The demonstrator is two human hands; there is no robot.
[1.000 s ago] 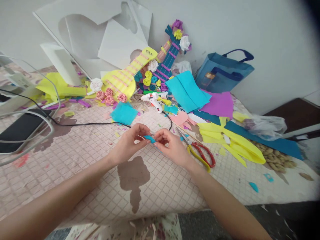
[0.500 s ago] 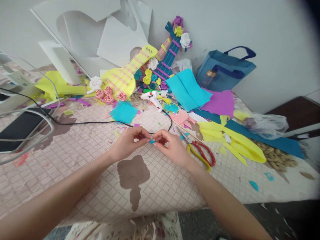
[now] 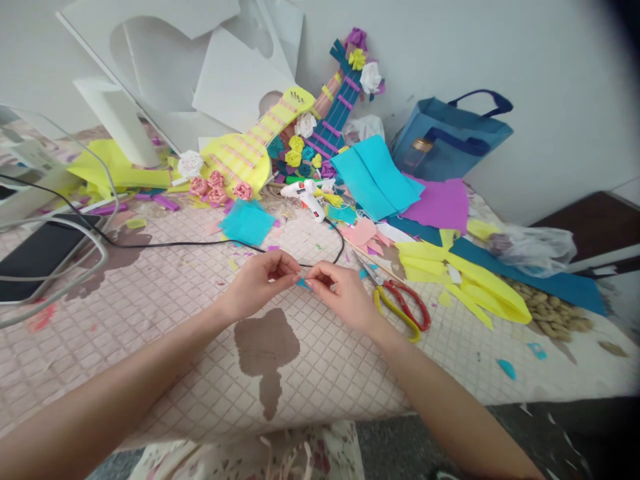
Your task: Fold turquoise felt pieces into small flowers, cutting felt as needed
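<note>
my left hand (image 3: 260,283) and my right hand (image 3: 345,297) are close together at the fingertips, both pinching a small bright-blue scrap of thin, papery material (image 3: 303,283) that sits between them, mostly hidden. just beside my right hand lie metal scissors with red and yellow handles (image 3: 411,308); beyond both hands rests a white glue gun (image 3: 307,197), and beyond my left, a turquoise square sheet (image 3: 249,222).
</note>
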